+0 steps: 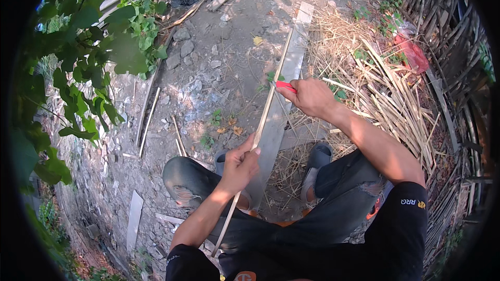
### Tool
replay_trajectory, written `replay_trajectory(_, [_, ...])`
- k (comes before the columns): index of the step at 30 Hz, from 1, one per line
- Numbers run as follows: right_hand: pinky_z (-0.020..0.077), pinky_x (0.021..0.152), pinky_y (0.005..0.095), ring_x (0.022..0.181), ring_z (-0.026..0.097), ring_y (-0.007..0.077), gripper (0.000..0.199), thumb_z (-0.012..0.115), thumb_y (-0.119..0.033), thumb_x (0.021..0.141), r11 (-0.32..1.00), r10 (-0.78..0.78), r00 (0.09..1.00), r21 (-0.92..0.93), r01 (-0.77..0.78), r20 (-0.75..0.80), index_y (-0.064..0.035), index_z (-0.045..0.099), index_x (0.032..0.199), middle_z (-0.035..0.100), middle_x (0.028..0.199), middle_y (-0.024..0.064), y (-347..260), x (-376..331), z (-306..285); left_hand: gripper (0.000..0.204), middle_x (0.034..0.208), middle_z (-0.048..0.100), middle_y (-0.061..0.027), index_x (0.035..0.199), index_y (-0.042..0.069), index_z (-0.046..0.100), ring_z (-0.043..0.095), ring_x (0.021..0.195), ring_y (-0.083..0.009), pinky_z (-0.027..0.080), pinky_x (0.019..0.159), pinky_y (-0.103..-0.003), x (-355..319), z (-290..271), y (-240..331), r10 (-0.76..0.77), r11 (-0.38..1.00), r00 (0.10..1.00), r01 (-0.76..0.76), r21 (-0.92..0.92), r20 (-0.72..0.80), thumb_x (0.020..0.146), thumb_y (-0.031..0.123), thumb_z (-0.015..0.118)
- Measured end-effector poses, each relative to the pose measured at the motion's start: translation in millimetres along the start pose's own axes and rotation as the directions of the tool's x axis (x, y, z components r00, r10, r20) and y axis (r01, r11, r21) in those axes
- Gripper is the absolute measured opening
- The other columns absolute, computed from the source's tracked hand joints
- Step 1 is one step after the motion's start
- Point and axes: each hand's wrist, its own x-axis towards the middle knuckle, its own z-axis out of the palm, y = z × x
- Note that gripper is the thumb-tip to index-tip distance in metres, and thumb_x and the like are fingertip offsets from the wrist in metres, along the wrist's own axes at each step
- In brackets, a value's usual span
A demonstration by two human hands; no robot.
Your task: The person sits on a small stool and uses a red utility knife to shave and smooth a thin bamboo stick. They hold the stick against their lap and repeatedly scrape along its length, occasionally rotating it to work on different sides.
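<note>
Long thin bamboo strip [264,112] runs from near the lap up and away over the ground, lying along a grey plank [289,67]. Left hand [239,165] is closed around the strip at its lower part; strip passes on below the fist. Right hand [311,96] is closed on a red-handled knife [285,86], held against the strip further up. Blade itself too small to make out.

Risks, as judged: knife could slip along the strip toward the left hand, since that hand sits on the same line. Thin strip may bend or split off-line if the grip is loose. Splinters likely against bare fingers.

Surroundings: pile of bamboo offcuts [390,99] just right of the plank, red bag [414,54] beyond, woven fence [448,31] at right, leafy plant [99,41] at left, loose stones [182,49] ahead. Knees and sandals [317,158] sit close beneath the strip.
</note>
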Motion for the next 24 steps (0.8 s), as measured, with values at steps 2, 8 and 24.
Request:
replay_trajectory(2, [0.0527, 0.061, 0.0547, 0.065, 0.067, 0.0473, 0.065, 0.052, -0.057, 0.105, 0.999, -0.052, 0.998, -0.017, 0.051, -0.033, -0.0011, 0.071, 0.078, 0.063, 0.062, 0.0245, 1, 6, -5, 0.054, 0.061, 0.033, 0.0088, 0.160, 0.003, 0.039, 0.030, 0.049, -0.0028, 0.025, 0.046, -0.024, 0, -4, 6, 0.028, 1.000, 0.999, -0.028, -0.006, 0.017, 0.108, 0.005, 0.055])
replay_trajectory(8, [0.0538, 0.064, 0.0522, 0.063, 0.067, 0.0450, 0.071, 0.045, -0.059, 0.107, 0.821, 0.571, 0.793, 0.152, -0.551, -0.213, 0.0030, 0.070, 0.085, 0.065, 0.068, 0.0269, 137, 24, -73, 0.054, 0.061, 0.042, 0.0083, 0.160, 0.001, 0.040, 0.035, 0.049, -0.0018, 0.028, 0.046, -0.023, -60, -18, -18, 0.155, 0.885, 0.928, -0.283, 0.370, 0.338, 0.109, 0.010, 0.056])
replay_trajectory(24, [0.0292, 0.052, 0.0247, 0.056, 0.038, 0.0022, 0.043, 0.071, -0.040, 0.101, 0.628, 0.562, 0.816, 0.713, -0.313, -0.137, 0.0018, 0.071, 0.111, 0.043, 0.064, -0.0084, 37, -63, -136, 0.054, 0.072, 0.058, 0.0058, 0.159, -0.001, 0.038, 0.044, 0.060, -0.0010, 0.037, 0.055, -0.020, -81, -9, -5, 0.054, 0.981, 0.962, -0.101, 0.165, 0.266, 0.109, 0.009, 0.056])
